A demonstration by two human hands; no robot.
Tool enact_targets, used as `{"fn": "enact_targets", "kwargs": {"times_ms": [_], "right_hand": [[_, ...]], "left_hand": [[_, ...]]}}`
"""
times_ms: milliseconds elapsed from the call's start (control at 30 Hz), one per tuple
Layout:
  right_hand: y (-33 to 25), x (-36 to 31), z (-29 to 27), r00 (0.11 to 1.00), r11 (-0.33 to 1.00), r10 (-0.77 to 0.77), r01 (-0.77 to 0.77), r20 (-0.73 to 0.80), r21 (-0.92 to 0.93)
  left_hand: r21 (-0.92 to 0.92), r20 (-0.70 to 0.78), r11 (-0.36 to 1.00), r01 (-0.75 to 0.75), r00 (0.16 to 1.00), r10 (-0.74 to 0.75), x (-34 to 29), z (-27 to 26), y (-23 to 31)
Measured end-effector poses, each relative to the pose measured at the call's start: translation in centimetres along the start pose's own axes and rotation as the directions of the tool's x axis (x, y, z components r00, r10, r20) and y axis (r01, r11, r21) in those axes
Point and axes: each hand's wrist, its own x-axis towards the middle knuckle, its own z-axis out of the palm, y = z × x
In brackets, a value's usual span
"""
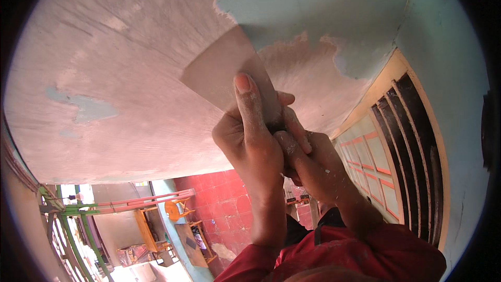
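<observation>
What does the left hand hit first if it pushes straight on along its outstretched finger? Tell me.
The left hand already presses the broad flat scraper blade. Straight on, it would likely meet the pale green painted patch of the pinkish plastered surface, though depth is unclear.

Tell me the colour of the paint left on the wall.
Pale blue-green paint, seen in the head view.

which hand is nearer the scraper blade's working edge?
Left. The left hand has its index finger pressed along the scraper blade; the right hand grips lower, behind it, at the handle end.
</observation>
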Motion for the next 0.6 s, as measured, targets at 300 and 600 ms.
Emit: {"fn": "enact_targets", "kwargs": {"times_ms": [300,600], "right_hand": [[-0.7,-0.1,0.7,0.994,0.995,-0.090,0.086,0.066,0.058],[-1.6,0.1,0.9,0.987,0.991,-0.131,0.134,0.092,-0.024]], "left_hand": [[0.070,-0.039,0.997,-0.037,0.998,0.039,-0.1,0.2,2.0],[0.053,-0.008,0.996,-0.065,0.998,0.065,0.4,0.3,2.9]]}}
